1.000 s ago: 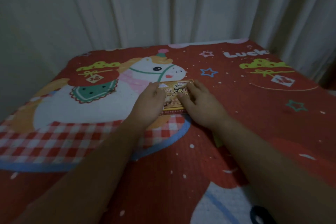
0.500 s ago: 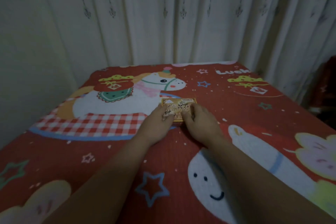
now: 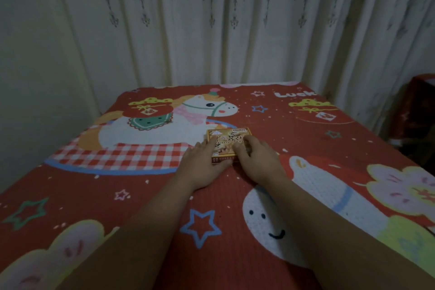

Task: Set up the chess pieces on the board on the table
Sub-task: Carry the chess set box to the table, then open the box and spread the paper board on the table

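From the head view, a small flat box [image 3: 227, 142] lies a little right of the frame's middle on the tabletop [image 3: 306, 139], which is covered by a red cartoon cloth [image 3: 150, 186]. The box is golden-yellow with a darker brown edge; its lid carries dark brush-style characters, a small white peak shape near its upper left corner and the printed word "Chinese", with the rest of the print too small and dim to read. Its near half is hidden under two hands. The left hand [image 3: 202, 167] lies at the box's near left corner, fingers fairly straight and together, their tips touching the lid and the left edge. The right hand [image 3: 257, 160] covers the near right part, its fingers bent over the lid, and I cannot tell whether they grip the edge or only press on it. Both bare forearms run off the bottom of the frame. The cloth shows a white pony with a red-checked blanket in the middle left, stars, and a white smiling figure at lower right. Pale pleated curtains [image 3: 235, 30] fill the top. At the right edge something dark red [image 3: 416, 106] is cut off and too dim to make out.
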Demonstrator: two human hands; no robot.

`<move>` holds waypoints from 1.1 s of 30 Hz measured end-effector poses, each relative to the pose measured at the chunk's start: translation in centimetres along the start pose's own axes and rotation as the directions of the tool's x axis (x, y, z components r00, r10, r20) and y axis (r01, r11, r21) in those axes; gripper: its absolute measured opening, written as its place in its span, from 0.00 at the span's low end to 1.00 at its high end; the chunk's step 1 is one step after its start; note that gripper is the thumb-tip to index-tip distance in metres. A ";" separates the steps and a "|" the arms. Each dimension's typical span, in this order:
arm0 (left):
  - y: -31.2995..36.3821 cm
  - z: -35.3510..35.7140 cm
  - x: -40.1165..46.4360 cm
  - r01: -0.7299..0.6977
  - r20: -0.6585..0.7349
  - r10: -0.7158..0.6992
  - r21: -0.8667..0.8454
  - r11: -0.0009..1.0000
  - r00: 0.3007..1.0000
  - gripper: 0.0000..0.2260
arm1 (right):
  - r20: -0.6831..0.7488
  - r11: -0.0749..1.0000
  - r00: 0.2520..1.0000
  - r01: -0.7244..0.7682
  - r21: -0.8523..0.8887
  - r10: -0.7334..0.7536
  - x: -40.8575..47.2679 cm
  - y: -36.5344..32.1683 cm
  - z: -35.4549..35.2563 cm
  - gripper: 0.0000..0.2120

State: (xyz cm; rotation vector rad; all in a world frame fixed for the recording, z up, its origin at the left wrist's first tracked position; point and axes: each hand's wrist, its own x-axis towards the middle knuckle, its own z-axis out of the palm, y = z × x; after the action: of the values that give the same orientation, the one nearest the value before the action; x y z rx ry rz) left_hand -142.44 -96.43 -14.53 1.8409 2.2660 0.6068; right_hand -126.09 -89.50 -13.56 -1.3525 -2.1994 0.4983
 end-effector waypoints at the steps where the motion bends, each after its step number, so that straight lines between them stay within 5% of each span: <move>1: 0.0 -0.1 0.0 -0.005 -0.011 0.005 0.003 1.000 1.000 0.40 | -0.005 1.000 1.000 0.000 0.004 0.000 0.1 0.0 0.0 0.29; 17: 0.0 -0.3 0.3 -0.061 -0.067 0.055 -0.084 0.995 0.996 0.37 | -0.019 1.000 0.999 0.028 0.010 -0.028 0.2 0.6 0.4 0.32; 23: -0.6 -0.1 0.3 -0.058 -0.111 0.030 -0.262 0.963 0.993 0.37 | -0.050 0.980 0.999 0.024 0.195 -0.015 0.1 0.9 0.0 0.32; 33: -0.4 -0.2 0.4 -0.159 -0.238 0.082 -0.324 0.933 0.968 0.38 | -0.130 0.876 0.991 0.077 0.476 -0.016 -0.2 0.3 -0.5 0.29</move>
State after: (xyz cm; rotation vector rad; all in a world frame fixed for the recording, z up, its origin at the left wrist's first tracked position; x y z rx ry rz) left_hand -142.94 -96.17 -14.43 1.8212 2.0117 1.1975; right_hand -125.50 -89.51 -13.31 -1.0269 -1.8364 0.8543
